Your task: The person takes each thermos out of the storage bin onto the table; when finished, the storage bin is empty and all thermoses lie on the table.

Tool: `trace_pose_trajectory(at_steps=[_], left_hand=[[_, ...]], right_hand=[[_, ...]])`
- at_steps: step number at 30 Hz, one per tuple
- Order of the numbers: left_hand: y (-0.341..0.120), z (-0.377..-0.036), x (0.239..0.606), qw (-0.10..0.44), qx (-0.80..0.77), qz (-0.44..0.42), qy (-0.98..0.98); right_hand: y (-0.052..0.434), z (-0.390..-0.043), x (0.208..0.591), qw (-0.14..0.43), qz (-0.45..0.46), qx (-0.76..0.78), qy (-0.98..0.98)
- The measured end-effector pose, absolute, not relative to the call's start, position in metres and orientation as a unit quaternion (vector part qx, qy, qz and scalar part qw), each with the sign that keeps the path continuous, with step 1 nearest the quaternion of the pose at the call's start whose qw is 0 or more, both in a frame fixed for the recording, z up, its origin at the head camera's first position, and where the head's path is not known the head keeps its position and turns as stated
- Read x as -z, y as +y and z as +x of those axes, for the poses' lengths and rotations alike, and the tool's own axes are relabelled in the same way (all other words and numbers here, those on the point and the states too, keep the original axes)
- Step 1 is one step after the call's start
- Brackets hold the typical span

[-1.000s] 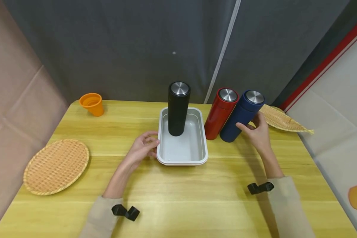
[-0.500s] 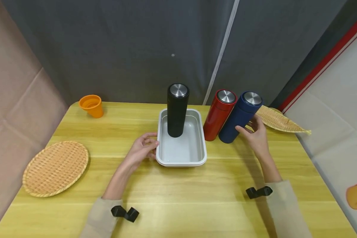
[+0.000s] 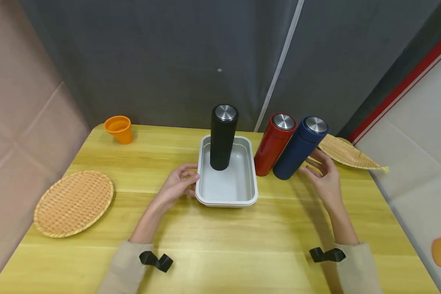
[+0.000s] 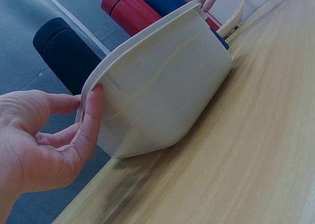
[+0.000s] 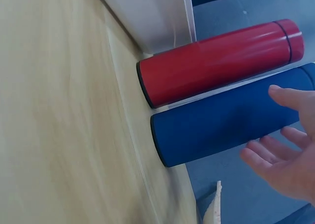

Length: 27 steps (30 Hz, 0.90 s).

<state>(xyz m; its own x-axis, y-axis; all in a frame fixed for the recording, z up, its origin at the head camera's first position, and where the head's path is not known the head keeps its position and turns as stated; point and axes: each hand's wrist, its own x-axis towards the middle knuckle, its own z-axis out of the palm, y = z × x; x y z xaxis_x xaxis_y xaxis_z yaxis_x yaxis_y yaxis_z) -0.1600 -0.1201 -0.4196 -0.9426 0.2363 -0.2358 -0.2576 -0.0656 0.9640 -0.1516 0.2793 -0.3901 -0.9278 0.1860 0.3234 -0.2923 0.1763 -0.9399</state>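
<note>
A pale grey rectangular basin (image 3: 224,190) stands on the wooden table, a black thermos (image 3: 222,143) upright inside it toward the back. My left hand (image 3: 178,183) holds the basin's left rim; in the left wrist view the fingers (image 4: 91,120) lie curled against the rim and outer wall. To the right of the basin stand a red thermos (image 3: 273,145) and a blue thermos (image 3: 299,149), close together, both with steel-topped lids. Beside the blue thermos is my right hand (image 3: 325,179), its fingers (image 5: 256,157) loosely spread near the bottle's side. Whether a fingertip touches it is hard to tell.
An orange cup (image 3: 120,132) sits at the back left. Nearer on the left lies an oval woven tray (image 3: 75,204). Another woven piece (image 3: 349,153) is behind the right hand at the table's right edge. A dark grey curtain (image 3: 161,65) hangs behind the table.
My right hand has loosened from the blue thermos and drawn slightly to the right. The left hand stays at the basin rim. The head view has shifted a little.
</note>
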Motion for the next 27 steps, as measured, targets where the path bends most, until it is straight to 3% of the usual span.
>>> trace_pose_trajectory(at_steps=[16, 27], left_hand=[[-0.121, -0.161, 0.42, 0.174, -0.728, -0.003, 0.663], [-0.12, -0.16, 0.419, 0.175, -0.726, -0.005, 0.665]], right_hand=[[0.249, -0.116, 0.378, 0.161, 0.151, -0.684, -0.695], [0.206, -0.123, 0.373, 0.1, 0.17, -0.623, -0.757]])
